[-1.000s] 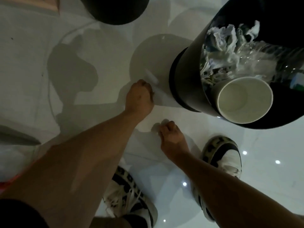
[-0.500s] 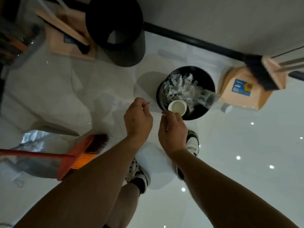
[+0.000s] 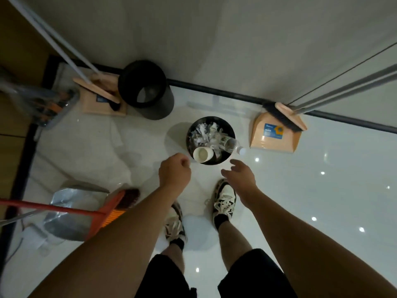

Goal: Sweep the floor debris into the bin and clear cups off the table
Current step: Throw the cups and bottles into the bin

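Both my hands hold nothing: left hand [image 3: 174,172] loosely curled, right hand [image 3: 240,175] spread, just short of the full black bin [image 3: 191,134] with its paper cup [image 3: 202,154]. Beside it, a peach dustpan [image 3: 272,139] has an unreadable blue label; bare floor [image 3: 322,190] lies rightward.

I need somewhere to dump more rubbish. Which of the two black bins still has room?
The black bin by the wall, beside the left dustpan, looks nearly empty. The nearer bin is heaped with paper, a cup and a bottle.
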A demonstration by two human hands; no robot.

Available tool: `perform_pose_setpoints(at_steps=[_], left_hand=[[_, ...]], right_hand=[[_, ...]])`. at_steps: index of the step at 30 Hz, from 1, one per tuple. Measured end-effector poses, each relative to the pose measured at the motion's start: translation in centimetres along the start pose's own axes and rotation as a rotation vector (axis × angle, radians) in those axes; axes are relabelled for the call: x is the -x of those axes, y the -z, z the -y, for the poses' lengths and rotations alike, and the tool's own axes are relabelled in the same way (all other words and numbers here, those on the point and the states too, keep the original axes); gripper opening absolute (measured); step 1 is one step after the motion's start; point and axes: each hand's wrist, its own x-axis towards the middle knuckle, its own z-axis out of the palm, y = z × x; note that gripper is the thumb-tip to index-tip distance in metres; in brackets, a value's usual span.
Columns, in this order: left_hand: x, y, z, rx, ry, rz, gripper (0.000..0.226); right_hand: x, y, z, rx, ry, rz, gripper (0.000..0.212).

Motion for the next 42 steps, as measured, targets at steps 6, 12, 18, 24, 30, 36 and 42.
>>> perform_pose_setpoints(at_steps=[6, 12, 18, 24, 30, 36, 42], left_hand=[[7.1, 5.0, -5.5, -0.186, -0.314, 0.052, 0.014], [15.6, 5.5, -18.3, -0.379, -0.7, 0.191, 0.03], [28.6, 0.3, -32.8, -0.568, -1.116, 0.296, 0.036], [46.4, -12.1, -43.4, -0.66, -1.463, 0.351, 0.046], [66.1, -27.7, -48.1, -0.751, -1.647, 0.536, 0.052], [83.1, -42.2, -50.1, -0.827, -1.819, 0.751, 0.053], [97.1, -56.6, -51.3, -0.897, -2.02, 0.977, 0.053]], right_hand=[[10.3, 5.3, -0.6, -0.02, 0.072, -0.122, 0.057], [20.6, 13.2, -1.5, -0.055, 0.17, -0.317, 0.061], [29.6, 24.6, -8.8, -0.189, 0.174, -0.592, 0.063], [37.8, 36.7, -24.6, -0.336, 0.053, -0.851, 0.066], [46.4, 46.3, -44.2, -0.442, -0.146, -1.026, 0.068], [54.4, 52.8, -61.6, -0.589, -0.378, -1.193, 0.071], [58.1, 58.0, -75.6, -0.769, -0.595, -1.295, 0.071]])
